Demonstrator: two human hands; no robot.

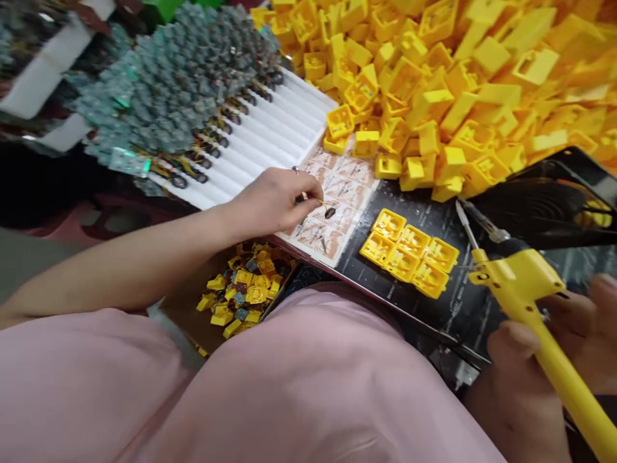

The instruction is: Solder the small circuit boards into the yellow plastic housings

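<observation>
My left hand (282, 196) is closed in a pinch on a thin yellow wire, with a small dark round part (330, 212) hanging at its end over a patterned tile (337, 186). At the right, my right hand (544, 341) is wrapped round a yellow soldering tool (530, 289), whose metal tip points up and left. Between the hands, several open yellow housings (409, 252) lie in two rows on the black mat (463, 321). The tool's tip is to the right of these housings, apart from them.
Loose yellow housings (424, 96) are heaped at the back right. Grey wired parts (178, 90) stand on a white ridged foam tray (270, 141) at the back left. Below my left forearm is a box (187, 328) of yellow and grey pieces. A black fan-like object (544, 199) lies right.
</observation>
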